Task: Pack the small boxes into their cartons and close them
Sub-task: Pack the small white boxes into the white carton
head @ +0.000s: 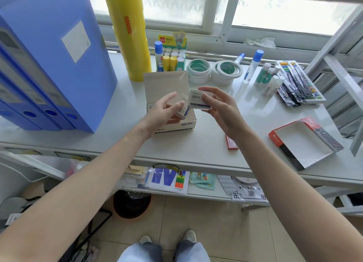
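Observation:
A beige carton [188, 125] stands open on the white shelf, its lid [165, 85] raised toward the window. My left hand [167, 109] hovers over the carton and holds a small white box with a blue stripe [183, 111]. Just to the right, my right hand [220, 106] grips a second small white box [199, 102] by its right end, above the carton's right edge. The two boxes nearly touch. The carton's inside is hidden by my left hand.
Blue file boxes [49, 65] stand at the left, a yellow tape stack [129, 32] behind the carton. Glue sticks [172, 55], white tape rolls [225, 71] and pens [294, 83] lie at the back. A small red box [231, 143] and an open red tray carton [302, 142] sit right.

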Action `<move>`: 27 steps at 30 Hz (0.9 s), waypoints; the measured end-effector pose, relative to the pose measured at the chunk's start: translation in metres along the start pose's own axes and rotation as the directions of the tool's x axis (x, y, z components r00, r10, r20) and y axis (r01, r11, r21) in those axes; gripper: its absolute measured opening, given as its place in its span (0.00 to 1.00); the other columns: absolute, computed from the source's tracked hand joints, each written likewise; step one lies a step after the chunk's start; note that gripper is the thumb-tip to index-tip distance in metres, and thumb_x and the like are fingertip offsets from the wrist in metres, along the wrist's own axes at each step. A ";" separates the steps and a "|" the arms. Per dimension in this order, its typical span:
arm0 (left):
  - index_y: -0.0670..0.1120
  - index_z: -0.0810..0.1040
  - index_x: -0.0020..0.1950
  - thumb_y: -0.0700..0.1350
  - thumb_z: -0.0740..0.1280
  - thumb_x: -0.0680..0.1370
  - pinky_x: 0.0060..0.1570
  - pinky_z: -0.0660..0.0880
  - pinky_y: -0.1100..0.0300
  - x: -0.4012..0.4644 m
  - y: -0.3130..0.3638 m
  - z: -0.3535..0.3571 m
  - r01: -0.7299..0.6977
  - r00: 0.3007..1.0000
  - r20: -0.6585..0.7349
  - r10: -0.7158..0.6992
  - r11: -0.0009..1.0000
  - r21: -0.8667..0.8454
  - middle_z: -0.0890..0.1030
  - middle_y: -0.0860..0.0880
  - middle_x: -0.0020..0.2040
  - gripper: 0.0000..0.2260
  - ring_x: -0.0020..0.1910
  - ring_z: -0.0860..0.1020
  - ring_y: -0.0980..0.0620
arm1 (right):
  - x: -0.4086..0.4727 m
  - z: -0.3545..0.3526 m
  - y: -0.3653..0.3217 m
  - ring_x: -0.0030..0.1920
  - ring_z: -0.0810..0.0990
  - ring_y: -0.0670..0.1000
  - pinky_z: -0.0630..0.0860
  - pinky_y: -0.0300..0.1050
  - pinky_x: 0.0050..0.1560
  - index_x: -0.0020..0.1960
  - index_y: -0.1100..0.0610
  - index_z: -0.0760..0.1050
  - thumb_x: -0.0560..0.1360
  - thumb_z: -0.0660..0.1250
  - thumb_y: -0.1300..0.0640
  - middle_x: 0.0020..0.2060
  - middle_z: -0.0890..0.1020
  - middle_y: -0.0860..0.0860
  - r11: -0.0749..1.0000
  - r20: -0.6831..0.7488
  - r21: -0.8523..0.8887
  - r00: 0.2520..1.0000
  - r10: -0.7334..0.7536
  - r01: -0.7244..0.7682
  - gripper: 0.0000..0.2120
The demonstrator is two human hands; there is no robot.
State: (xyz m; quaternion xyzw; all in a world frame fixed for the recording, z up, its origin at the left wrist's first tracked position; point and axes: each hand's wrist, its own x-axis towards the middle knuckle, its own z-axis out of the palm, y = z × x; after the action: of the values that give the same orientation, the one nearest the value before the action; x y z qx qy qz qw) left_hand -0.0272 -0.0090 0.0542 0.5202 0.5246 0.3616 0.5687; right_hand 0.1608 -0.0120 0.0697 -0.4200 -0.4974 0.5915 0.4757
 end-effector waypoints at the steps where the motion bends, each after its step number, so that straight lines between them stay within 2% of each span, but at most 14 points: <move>1: 0.51 0.65 0.70 0.52 0.63 0.78 0.43 0.80 0.63 -0.001 0.000 0.000 -0.015 1.000 0.002 0.015 1.000 0.024 0.81 0.45 0.52 0.21 0.44 0.83 0.50 | 0.000 0.002 -0.001 0.48 0.79 0.53 0.77 0.48 0.57 0.55 0.53 0.77 0.75 0.66 0.58 0.43 0.78 0.54 0.997 -0.001 -0.078 1.000 -0.014 0.014 0.09; 4: 0.52 0.71 0.62 0.55 0.57 0.80 0.40 0.79 0.64 -0.004 0.004 0.002 -0.030 1.000 0.000 0.030 0.998 0.060 0.80 0.46 0.51 0.14 0.42 0.82 0.51 | 0.002 0.009 -0.003 0.47 0.80 0.52 0.78 0.44 0.51 0.59 0.53 0.75 0.74 0.68 0.56 0.45 0.78 0.54 0.962 -0.062 -0.272 0.997 -0.044 0.025 0.13; 7: 0.53 0.74 0.57 0.58 0.49 0.81 0.43 0.77 0.60 -0.004 0.007 0.006 0.027 0.999 -0.035 -0.027 1.000 0.001 0.81 0.47 0.48 0.17 0.42 0.81 0.50 | 0.005 0.014 -0.001 0.44 0.77 0.48 0.75 0.32 0.41 0.56 0.54 0.76 0.74 0.69 0.54 0.49 0.80 0.59 0.934 -0.084 -0.355 0.994 -0.067 0.033 0.12; 9: 0.53 0.75 0.56 0.61 0.45 0.80 0.45 0.75 0.59 -0.005 0.009 0.007 0.053 0.999 -0.008 -0.053 0.999 -0.014 0.81 0.48 0.47 0.22 0.42 0.79 0.50 | 0.006 0.015 0.000 0.41 0.75 0.45 0.72 0.27 0.38 0.54 0.55 0.78 0.73 0.69 0.53 0.47 0.82 0.57 0.923 -0.073 -0.383 0.995 -0.064 0.031 0.11; 12: 0.52 0.75 0.57 0.62 0.47 0.79 0.48 0.74 0.58 -0.006 0.011 0.007 0.032 0.999 0.032 -0.034 0.998 0.046 0.81 0.48 0.48 0.23 0.44 0.79 0.51 | 0.008 0.015 0.000 0.42 0.76 0.45 0.71 0.28 0.40 0.53 0.56 0.81 0.73 0.70 0.53 0.45 0.82 0.53 0.923 -0.040 -0.384 0.998 -0.054 0.035 0.10; 15: 0.53 0.74 0.60 0.58 0.52 0.81 0.51 0.75 0.55 -0.007 0.009 0.006 -0.032 0.999 0.030 0.029 0.992 0.124 0.80 0.49 0.48 0.16 0.46 0.79 0.50 | 0.012 0.015 -0.001 0.49 0.79 0.49 0.74 0.32 0.46 0.52 0.53 0.81 0.73 0.70 0.52 0.53 0.80 0.56 0.900 -0.001 -0.431 0.998 -0.067 0.060 0.10; 19: 0.53 0.73 0.62 0.54 0.52 0.81 0.47 0.74 0.57 -0.006 0.008 0.002 -0.056 0.998 0.031 0.052 0.991 0.125 0.79 0.49 0.46 0.15 0.44 0.79 0.51 | 0.015 0.018 -0.007 0.50 0.77 0.47 0.74 0.24 0.42 0.60 0.56 0.77 0.75 0.66 0.51 0.55 0.76 0.55 0.816 0.062 -0.572 0.996 -0.062 0.087 0.15; 22: 0.54 0.75 0.55 0.55 0.53 0.81 0.44 0.73 0.59 -0.003 0.007 -0.002 -0.062 0.998 0.016 0.060 0.991 0.122 0.80 0.50 0.44 0.12 0.40 0.78 0.53 | 0.016 0.019 -0.008 0.56 0.74 0.48 0.73 0.30 0.47 0.67 0.53 0.69 0.70 0.71 0.49 0.60 0.73 0.52 0.708 0.185 -0.688 0.982 -0.043 0.161 0.27; 24: 0.54 0.76 0.52 0.56 0.55 0.80 0.42 0.73 0.60 -0.001 0.006 -0.005 -0.059 0.998 0.002 0.059 0.991 0.124 0.80 0.51 0.43 0.12 0.38 0.78 0.53 | 0.018 0.020 -0.006 0.60 0.71 0.51 0.70 0.39 0.55 0.68 0.54 0.66 0.67 0.75 0.50 0.61 0.72 0.53 0.547 0.282 -0.792 0.957 -0.066 0.271 0.33; 27: 0.52 0.76 0.53 0.57 0.55 0.80 0.41 0.73 0.60 0.002 0.006 -0.008 -0.051 0.999 -0.003 0.052 0.991 0.123 0.80 0.51 0.42 0.14 0.39 0.78 0.51 | 0.021 0.026 -0.006 0.59 0.70 0.57 0.70 0.51 0.60 0.65 0.57 0.68 0.69 0.72 0.54 0.58 0.75 0.55 0.346 0.350 -0.858 0.925 -0.149 0.380 0.27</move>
State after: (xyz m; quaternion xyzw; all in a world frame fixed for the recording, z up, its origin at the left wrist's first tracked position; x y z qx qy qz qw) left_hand -0.0340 -0.0047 0.0600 0.5666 0.5339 0.3449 0.5243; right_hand 0.1319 0.0042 0.0787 -0.4592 -0.8475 0.1752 0.2005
